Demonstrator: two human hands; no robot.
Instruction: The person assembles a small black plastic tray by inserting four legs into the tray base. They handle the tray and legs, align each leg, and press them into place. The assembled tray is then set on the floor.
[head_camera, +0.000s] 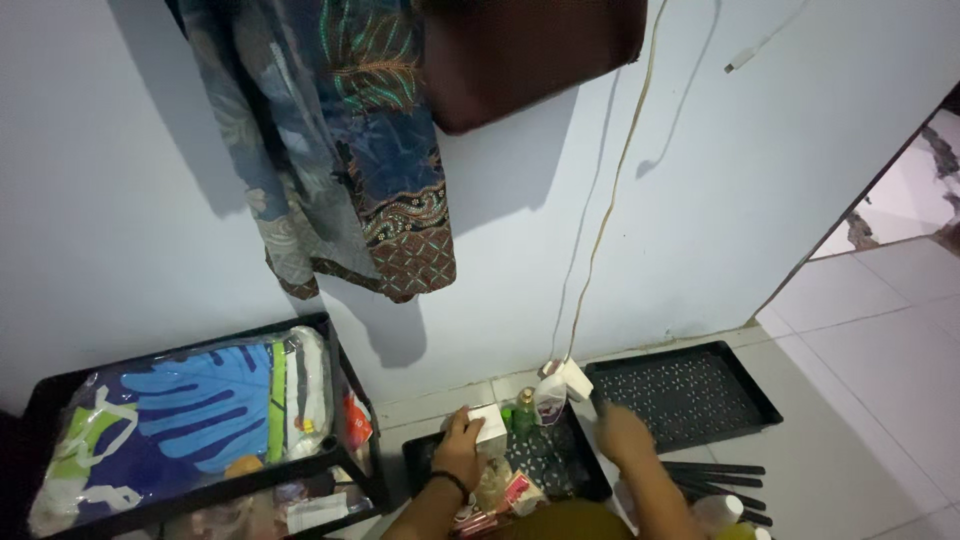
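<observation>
My left hand (460, 447), a black band on its wrist, grips a small white box (491, 425) over a black tray (590, 482) on the floor. The tray holds a green bottle (523, 409), a white bottle (549, 397) and several small packets. My right hand (626, 436) is blurred, hovering at the tray's right edge beside a short black piece (597, 402). Whether it holds that piece is unclear.
An empty perforated black tray (690, 395) lies to the right against the wall, with black rods (722, 478) in front of it. A black shelf rack (345, 380) at the left holds a clear bag with blue leaf-print fabric (200, 400). Patterned clothes (350, 140) hang above; a cable (600, 230) runs down the wall.
</observation>
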